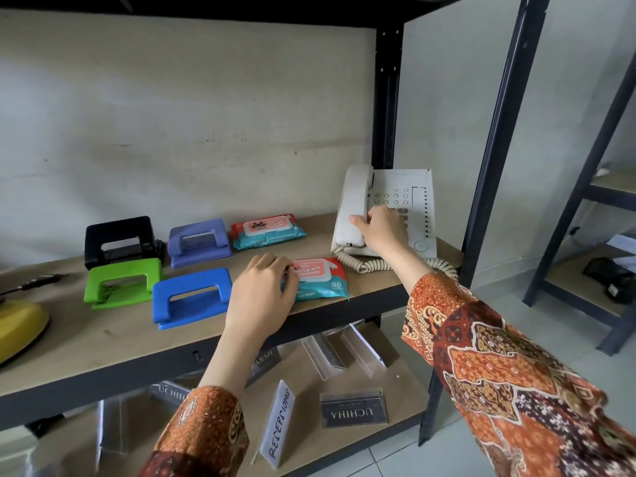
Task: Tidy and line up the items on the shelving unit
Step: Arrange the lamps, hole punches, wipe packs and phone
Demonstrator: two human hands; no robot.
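On wooden shelf, front edge: wipes pack under left hand, fingers curled on its left end. Far right, by upright: white phone, right hand wrapped round handset. W/ 4 hole punches lined up left.

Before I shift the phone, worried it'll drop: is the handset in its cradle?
In its cradle: the handset lies along the telephone base's left side, gripped by the right hand.
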